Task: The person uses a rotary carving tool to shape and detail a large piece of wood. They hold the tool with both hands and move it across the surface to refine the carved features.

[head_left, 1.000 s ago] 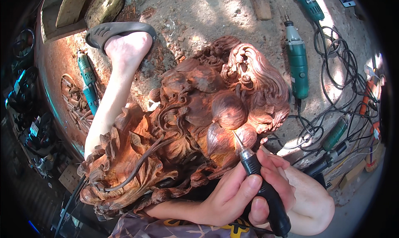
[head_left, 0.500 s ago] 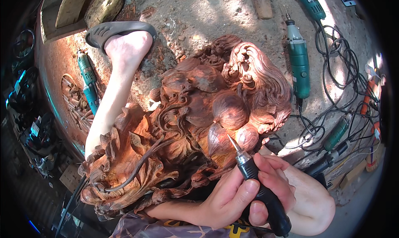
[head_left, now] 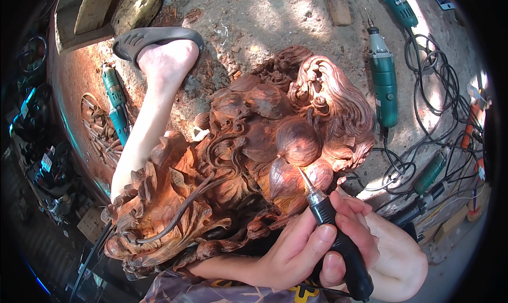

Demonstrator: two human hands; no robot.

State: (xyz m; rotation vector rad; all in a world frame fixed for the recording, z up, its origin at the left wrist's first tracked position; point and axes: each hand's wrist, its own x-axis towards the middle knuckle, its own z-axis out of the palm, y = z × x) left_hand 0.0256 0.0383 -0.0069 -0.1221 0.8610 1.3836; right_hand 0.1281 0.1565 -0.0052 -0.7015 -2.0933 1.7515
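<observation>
A large reddish-brown wood carving, with leaves, curling stems and ribbed bulbs, lies across my lap. My left hand comes in from the lower left and closes around the black grip of a rotary carving handpiece. From the other side my right hand wraps the same grip, its thumb low on the handle. The pointed bit reaches the gap between two small bulbs below the big round bulb; whether it touches the wood I cannot tell.
Green power tools lie on the concrete floor: a die grinder at right, another at left. Tangled black cables spread on the right. My sandalled foot rests beyond the carving. Wood pieces stand at the far left.
The whole view has shifted slightly, moving things a little rightward. The bit now sits a bit higher between the small bulbs; both hands keep the same hold on the handpiece.
</observation>
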